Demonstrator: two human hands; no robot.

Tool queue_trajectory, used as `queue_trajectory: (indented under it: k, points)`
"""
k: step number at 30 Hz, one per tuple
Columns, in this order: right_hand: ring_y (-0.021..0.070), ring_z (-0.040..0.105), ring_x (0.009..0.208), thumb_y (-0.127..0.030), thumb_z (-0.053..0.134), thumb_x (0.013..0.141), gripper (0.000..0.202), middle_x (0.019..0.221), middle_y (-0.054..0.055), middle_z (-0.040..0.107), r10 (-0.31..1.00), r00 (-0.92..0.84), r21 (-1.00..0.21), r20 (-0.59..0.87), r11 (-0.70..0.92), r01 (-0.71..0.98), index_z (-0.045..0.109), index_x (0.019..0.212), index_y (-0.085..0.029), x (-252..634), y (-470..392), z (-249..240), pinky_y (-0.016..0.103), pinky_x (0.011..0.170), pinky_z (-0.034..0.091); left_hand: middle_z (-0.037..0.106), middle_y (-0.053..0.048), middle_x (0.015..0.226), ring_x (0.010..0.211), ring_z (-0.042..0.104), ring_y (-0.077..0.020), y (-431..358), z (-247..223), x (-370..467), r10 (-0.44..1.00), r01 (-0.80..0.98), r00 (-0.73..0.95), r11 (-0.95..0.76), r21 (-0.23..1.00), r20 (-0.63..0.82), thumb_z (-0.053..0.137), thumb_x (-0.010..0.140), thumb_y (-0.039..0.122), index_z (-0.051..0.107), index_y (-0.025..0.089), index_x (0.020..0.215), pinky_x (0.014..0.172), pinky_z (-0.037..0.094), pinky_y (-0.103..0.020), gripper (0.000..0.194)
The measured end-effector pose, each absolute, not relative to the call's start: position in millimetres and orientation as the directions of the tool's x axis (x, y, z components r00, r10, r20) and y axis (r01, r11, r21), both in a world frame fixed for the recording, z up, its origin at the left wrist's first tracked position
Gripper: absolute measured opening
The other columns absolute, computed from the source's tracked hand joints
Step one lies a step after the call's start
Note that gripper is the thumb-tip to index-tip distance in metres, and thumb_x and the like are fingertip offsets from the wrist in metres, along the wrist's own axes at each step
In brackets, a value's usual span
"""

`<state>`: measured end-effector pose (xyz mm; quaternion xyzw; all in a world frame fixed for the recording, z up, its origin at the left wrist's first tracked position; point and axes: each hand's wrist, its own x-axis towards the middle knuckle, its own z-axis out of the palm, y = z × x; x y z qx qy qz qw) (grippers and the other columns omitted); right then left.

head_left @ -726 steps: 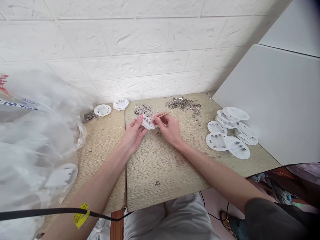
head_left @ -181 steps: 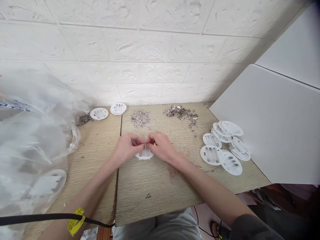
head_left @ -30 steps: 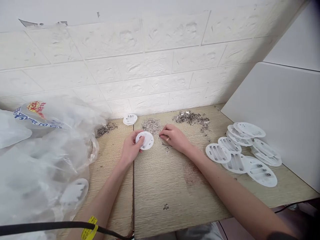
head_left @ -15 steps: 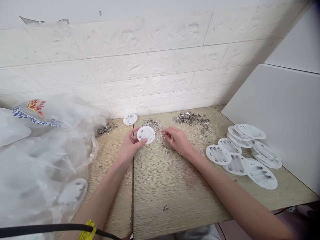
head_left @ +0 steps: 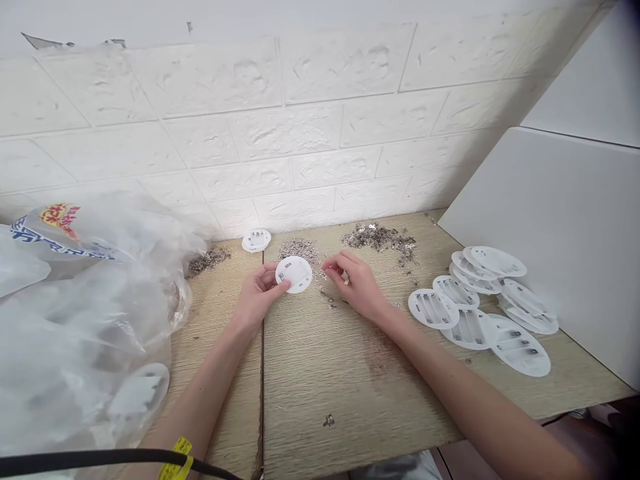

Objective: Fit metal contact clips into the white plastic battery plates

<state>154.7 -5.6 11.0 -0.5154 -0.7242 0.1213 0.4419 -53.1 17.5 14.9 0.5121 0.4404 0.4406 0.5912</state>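
Over wooden tabletop point(head_left: 310, 373) beside brick-patterned wall point(head_left: 310, 127), left grip point(head_left: 256, 293) pinches disc point(head_left: 295, 274); right grip point(head_left: 361, 285) unclear.

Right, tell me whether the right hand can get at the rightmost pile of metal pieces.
Likely yes: the right hand is just short of the rightmost pile, and nothing but tabletop shows between them.

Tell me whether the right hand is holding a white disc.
No, the left hand holds the white disc; the right hand is apart from it.
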Motion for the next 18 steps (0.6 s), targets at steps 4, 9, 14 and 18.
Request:
queue_trajectory:
  k: [4,9,14,18]
  points:
    - [0.0121,0.054,0.065,-0.018,0.055,0.084,0.011,0.075,0.002,0.065,0.897,-0.019,-0.747,0.443,0.38,0.545,0.066,0.085,-0.017,154.1,-6.6,14.0,0.024,0.058,0.04,0.072,-0.01,0.105,0.094,0.067,-0.0212,15.0,15.0,-52.4,0.964,-0.055,0.26,0.066,0.996,-0.049,0.079,0.066,0.033,0.062,0.015,0.107,0.087,0.05,-0.035,0.048]
    - [0.0111,0.053,0.063,-0.021,0.058,0.08,0.012,0.074,0.001,0.067,0.935,0.019,-0.837,0.355,0.309,0.451,0.069,0.082,-0.018,152.5,-7.5,13.9,0.024,0.059,0.04,0.071,-0.011,0.108,0.097,0.066,-0.0228,12.6,15.0,-48.9,0.959,-0.03,0.284,0.035,0.999,-0.025,0.079,0.065,0.034,0.064,0.014,0.104,0.089,0.05,-0.037,0.046]
    - [0.0115,0.054,0.063,-0.025,0.06,0.078,0.014,0.075,0.002,0.068,0.954,0.075,-0.894,0.29,0.242,0.378,0.07,0.086,-0.017,148.4,-10.6,16.4,0.025,0.059,0.041,0.072,-0.01,0.105,0.095,0.066,-0.0222,11.5,16.0,-46.1,0.96,0.026,0.281,0.015,1.0,-0.021,0.079,0.065,0.034,0.066,0.015,0.101,0.087,0.052,-0.037,0.043]
    - [0.0121,0.055,0.065,-0.025,0.058,0.081,0.016,0.078,0.003,0.069,0.953,0.052,-0.889,0.3,0.259,0.378,0.071,0.086,-0.017,148.3,-10.5,16.3,0.025,0.061,0.041,0.072,-0.009,0.103,0.093,0.066,-0.0215,10.0,17.0,-45.2,0.953,0.06,0.304,-0.023,0.998,0.003,0.077,0.066,0.032,0.066,0.015,0.101,0.085,0.052,-0.036,0.04]
